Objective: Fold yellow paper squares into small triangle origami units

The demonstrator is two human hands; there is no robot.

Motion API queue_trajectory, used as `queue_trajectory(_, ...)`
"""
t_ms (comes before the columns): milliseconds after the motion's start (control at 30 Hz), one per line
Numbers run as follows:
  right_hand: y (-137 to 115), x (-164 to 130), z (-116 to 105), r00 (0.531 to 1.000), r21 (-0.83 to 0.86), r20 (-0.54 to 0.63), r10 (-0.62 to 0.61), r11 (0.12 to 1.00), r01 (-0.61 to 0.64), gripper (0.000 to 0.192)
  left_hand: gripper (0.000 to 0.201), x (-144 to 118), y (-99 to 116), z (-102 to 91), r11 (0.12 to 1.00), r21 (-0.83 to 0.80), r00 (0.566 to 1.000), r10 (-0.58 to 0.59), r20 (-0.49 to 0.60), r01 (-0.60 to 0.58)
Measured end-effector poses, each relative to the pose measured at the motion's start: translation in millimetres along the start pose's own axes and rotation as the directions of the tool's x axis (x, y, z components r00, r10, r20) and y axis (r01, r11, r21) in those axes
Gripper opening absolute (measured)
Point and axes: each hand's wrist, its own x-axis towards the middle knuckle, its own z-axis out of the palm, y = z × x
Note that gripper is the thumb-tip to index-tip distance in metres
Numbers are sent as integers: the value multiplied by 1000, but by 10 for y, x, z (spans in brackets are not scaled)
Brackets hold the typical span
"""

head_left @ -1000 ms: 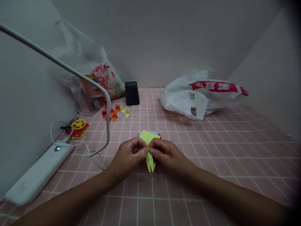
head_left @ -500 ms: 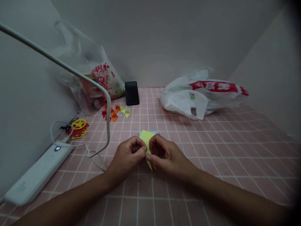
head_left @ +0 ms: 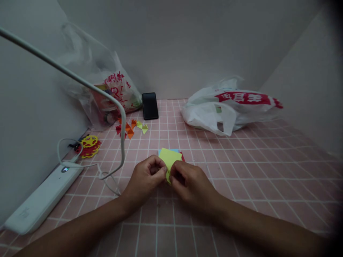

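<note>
My left hand (head_left: 147, 178) is closed in a pinch, thumb against forefinger, on a small folded piece of yellow paper (head_left: 168, 175). My right hand (head_left: 190, 184) pinches the same piece from the other side, its fingertips hiding most of it. Just beyond the fingers lies a yellow paper sheet (head_left: 169, 156), with a blue sheet (head_left: 175, 150) and a red sheet (head_left: 183, 157) peeking out from under it. Yellow on yellow makes the border between the folded piece and the top sheet hard to see.
Small folded paper pieces (head_left: 130, 130) in red, orange and yellow lie at left, near a phone (head_left: 150, 106). Plastic bags stand at back left (head_left: 120, 89) and back right (head_left: 209, 110). A white power bank (head_left: 45, 196), cables (head_left: 123, 142) and yellow-red cutouts (head_left: 89, 144) occupy the left side.
My right hand has shifted slightly down and its fingers have drawn closer together. More of the yellow sheet and a red corner now show; the folded piece's pointed ends are now covered.
</note>
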Motion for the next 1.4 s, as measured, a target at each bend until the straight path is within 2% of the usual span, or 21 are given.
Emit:
queue_trajectory(233,-10,-16,8,999,-69,10,-46,996,47,14,10,-33,17,14,999,6,999,33,-38,-33)
queue_trajectory(400,-3,-43,12,998,-84,5,-61,995,62,12,10,-32,40,15,1000,-1,999,7,-38,-7)
queue_trajectory(533,-20,-27,-16,998,-12,-16,-66,998,66,14,12,-25,45,11,999,-45,1000,-6,-29,5)
queue_trajectory(667,-27,48,-61,993,112,-117,22,994,-9,5,12,-34,34,9,998,-57,1000,19,-9,-19)
queue_trajectory(767,-5,97,-67,993,265,-69,93,962,-71,2,9,-40,8,6,998,-8,998,66,-2,-66)
queue_trajectory(867,13,112,-55,994,356,-15,106,930,-94,4,6,-43,-19,-1,995,26,996,95,3,-95)
queue_trajectory(1133,-13,99,-46,994,325,18,107,940,-107,5,3,-65,-14,-8,976,153,987,162,-20,-157)
queue_trajectory(1233,-11,100,-38,996,298,5,91,950,-88,9,2,-70,-13,-2,976,143,986,168,-5,-166)
queue_trajectory(1400,-8,100,-31,990,349,29,140,926,-142,11,3,-63,-14,2,983,91,987,160,7,-160)
